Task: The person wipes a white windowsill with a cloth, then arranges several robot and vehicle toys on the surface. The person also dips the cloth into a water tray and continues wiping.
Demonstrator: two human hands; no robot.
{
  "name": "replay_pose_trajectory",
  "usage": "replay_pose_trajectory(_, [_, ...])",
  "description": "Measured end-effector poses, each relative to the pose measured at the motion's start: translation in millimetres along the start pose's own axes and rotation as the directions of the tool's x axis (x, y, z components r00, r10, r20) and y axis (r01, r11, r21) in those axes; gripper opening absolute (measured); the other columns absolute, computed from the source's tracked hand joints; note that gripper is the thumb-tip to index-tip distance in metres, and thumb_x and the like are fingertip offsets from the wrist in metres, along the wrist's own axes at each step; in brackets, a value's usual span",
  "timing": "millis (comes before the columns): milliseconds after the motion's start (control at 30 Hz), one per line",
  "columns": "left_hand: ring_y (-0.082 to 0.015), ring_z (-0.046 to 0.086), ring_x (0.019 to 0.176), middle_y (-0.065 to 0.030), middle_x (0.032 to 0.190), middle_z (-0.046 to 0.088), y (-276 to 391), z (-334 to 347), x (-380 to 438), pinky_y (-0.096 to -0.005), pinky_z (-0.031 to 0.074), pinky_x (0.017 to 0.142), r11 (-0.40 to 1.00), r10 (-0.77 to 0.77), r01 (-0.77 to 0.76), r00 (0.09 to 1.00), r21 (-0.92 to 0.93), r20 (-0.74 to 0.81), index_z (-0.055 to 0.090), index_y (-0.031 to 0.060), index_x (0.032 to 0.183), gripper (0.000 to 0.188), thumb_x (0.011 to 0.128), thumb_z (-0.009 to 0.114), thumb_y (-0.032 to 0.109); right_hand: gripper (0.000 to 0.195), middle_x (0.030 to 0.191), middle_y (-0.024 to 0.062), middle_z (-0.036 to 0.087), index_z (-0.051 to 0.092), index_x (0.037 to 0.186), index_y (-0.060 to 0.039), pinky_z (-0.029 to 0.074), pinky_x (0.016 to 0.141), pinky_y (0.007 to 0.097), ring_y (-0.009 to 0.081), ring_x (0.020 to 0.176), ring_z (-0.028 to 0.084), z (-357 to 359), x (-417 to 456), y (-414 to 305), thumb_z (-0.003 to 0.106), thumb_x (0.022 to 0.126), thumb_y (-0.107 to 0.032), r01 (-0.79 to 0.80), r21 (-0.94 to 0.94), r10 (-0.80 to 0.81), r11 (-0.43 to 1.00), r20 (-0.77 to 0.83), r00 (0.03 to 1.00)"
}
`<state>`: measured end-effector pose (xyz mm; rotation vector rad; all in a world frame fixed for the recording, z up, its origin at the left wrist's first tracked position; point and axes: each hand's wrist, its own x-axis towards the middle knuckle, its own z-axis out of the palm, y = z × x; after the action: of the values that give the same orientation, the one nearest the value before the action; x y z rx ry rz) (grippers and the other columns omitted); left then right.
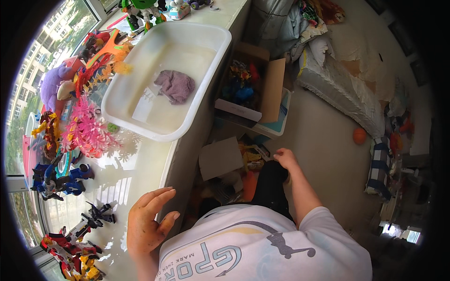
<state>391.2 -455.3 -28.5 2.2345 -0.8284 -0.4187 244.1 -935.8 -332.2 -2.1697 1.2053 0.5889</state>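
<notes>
My left hand (pixel 149 219) is raised over the front edge of the window ledge (pixel 144 168), its fingers apart and nothing in it. Near my dark-clad knee hovers my right hand (pixel 286 158), with loosely bent fingers; whether they hold something small is unclear. Ahead on the ledge stands a white plastic basin (pixel 165 135) with shallow, slightly cloudy water. A crumpled purple cloth (pixel 175 87) lies wet in the basin. Left of the basin are a pink plastic plant (pixel 88 128), a purple toy animal (pixel 52 86) and a blue toy robot (pixel 61 179).
Red and yellow toy robots (pixel 72 251) line the ledge at lower left; a green one (pixel 144 12) stands behind the basin. Below the ledge, an open cardboard box (pixel 274 91) holds toys. An orange ball (pixel 359 135) rests on the floor beside a covered piece of furniture (pixel 341 91).
</notes>
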Motion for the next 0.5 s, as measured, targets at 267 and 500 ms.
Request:
replay_pose_trajectory(267, [-0.0392, 0.071, 0.109, -0.0189, 0.125, 0.074, 55.3, 108.8, 112.1, -0.0421, 0.058, 0.093, 0.996, -0.061, 0.070, 0.984, 0.046, -0.169, 0.073, 0.0008, 0.122, 0.053, 0.071, 0.086, 0.002, 0.079, 0.151, 0.0239, 0.058, 0.055, 0.152, -0.0021, 0.055, 0.104, 0.0494, 0.0391, 0.132, 0.062, -71.3, 188.2, 109.5, 0.081, 0.093, -0.048, -0.103, 0.245, 0.147, 0.964, -0.169, 0.975])
replay_pose_trajectory(500, [-0.0234, 0.070, 0.097, -0.0148, 0.127, 0.074, 115.9, 232.5, 239.8, -0.0294, 0.057, 0.067, 0.991, -0.131, 0.131, 0.991, -0.005, -0.040, 0.074, 0.0009, 0.125, 0.050, 0.076, 0.086, 0.003, 0.106, 0.165, 0.0267, 0.041, 0.037, 0.163, 0.0005, 0.046, 0.113, 0.0596, 0.0454, 0.148, 0.044, -4.6, 353.2, 135.4, 0.079, 0.089, -0.063, -0.351, 0.535, 0.356, 0.768, 0.099, 0.929])
